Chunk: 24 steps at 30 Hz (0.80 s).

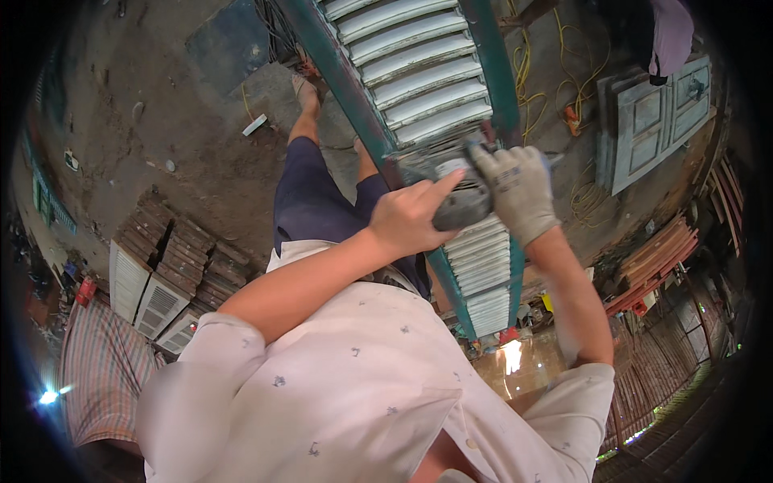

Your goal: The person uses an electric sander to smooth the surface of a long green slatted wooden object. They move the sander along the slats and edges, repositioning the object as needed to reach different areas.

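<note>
Green-framed louvred shutter with pale slats [427, 76], its long axis running from ahead of me back along my right side. Over the shutter's middle sits the dark, rounded handheld tool [463, 208], between my hands. My gloved right hand [517, 189] grips it; my bare left hand [412, 217] meets it, index extended, its grip uncertain.

Floor [217, 177]: brown, soiled and uneven in tone. Lying on it, far side: a dark sheet [229, 48]; beside this, black cables [276, 32]. Nearer: a small white block [254, 125] with yellow wire. Right: loose yellow cord [523, 72]. Left: stacked louvred panels [161, 304]. Support beneath the shutter [427, 80]: not discernible.
</note>
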### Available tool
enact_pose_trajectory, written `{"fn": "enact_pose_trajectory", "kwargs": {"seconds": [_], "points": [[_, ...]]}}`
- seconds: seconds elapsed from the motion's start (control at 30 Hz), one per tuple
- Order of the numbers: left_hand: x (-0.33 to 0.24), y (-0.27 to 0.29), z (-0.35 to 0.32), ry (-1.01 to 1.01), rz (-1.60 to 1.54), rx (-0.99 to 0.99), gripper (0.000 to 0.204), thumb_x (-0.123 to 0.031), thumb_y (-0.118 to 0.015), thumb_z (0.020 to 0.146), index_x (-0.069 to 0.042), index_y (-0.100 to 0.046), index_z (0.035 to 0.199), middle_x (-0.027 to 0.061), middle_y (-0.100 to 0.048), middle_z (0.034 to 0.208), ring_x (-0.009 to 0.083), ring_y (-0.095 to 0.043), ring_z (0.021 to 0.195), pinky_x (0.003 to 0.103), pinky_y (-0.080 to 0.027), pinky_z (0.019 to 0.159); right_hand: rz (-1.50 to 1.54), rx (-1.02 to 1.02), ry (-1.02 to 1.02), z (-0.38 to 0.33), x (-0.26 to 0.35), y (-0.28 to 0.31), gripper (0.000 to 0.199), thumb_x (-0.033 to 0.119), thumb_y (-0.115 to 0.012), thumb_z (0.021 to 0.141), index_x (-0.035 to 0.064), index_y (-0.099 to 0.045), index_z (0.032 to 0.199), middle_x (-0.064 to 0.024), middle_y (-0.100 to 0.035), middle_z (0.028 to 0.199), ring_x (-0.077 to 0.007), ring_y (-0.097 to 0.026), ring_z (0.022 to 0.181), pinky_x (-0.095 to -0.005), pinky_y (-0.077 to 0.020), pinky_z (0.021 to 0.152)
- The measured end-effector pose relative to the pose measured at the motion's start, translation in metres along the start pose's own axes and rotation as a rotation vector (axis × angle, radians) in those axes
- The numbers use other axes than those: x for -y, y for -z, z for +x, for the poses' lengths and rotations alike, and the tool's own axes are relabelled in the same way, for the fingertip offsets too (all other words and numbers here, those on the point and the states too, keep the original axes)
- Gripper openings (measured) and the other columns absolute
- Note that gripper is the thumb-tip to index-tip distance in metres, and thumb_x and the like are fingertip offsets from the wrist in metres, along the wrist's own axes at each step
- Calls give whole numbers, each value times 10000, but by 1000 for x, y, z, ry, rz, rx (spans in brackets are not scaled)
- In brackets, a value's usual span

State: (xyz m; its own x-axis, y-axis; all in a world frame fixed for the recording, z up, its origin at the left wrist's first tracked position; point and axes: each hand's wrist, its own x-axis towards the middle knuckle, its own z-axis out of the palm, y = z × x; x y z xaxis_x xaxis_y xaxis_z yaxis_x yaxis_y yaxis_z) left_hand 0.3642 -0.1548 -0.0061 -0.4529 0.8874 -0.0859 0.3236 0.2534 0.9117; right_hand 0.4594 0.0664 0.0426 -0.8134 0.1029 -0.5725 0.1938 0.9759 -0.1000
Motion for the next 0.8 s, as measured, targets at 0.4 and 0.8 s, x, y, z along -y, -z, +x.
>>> {"fn": "enact_pose_trajectory", "kwargs": {"seconds": [0.4, 0.8], "points": [[24, 53, -47, -19, 35, 60, 907, -186, -995, 643, -27, -693, 1483, 128, -755, 891, 283, -752, 730, 352, -607, 675, 119, -50, 31, 8, 70, -14, 520, 187, -664, 976, 180, -691, 1495, -41, -719, 1001, -255, -692, 971, -447, -503, 915], [14, 18, -17, -27, -17, 39, 960, -247, -1010, 645, -94, -671, 1530, 93, -736, 915, 267, -737, 756, 371, -600, 667, 47, -49, -39, 2, 26, -3, 487, 187, -659, 990, 201, -683, 1477, -36, -723, 996, -253, -677, 951, -443, -488, 938]]}}
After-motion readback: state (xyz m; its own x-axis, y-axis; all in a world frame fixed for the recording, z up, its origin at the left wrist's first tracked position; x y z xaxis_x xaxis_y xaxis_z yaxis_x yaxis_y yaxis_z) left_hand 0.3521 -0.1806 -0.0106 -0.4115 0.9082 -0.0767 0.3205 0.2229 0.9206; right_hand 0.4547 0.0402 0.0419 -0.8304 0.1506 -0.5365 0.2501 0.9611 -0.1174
